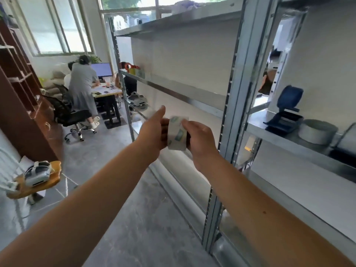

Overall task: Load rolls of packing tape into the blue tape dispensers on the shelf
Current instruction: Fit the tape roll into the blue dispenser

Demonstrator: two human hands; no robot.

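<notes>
I hold a roll of packing tape (177, 133), pale with green printed marks, edge-on between both hands in front of the metal shelving. My left hand (154, 130) grips its left side, thumb raised. My right hand (200, 138) pinches its right side from above. To the right, a blue tape dispenser (285, 112) stands on the shelf board (273, 132), with a second roll of tape (317, 131) lying flat beside it. Another dark blue dispenser (344, 143) shows partly at the right edge.
A grey metal upright (234, 105) stands between my hands and the dispensers. Left of the shelving are an office chair (75, 116), a desk with people working, a brown cabinet (21, 105) and a small wooden stool (38, 182) carrying a headset.
</notes>
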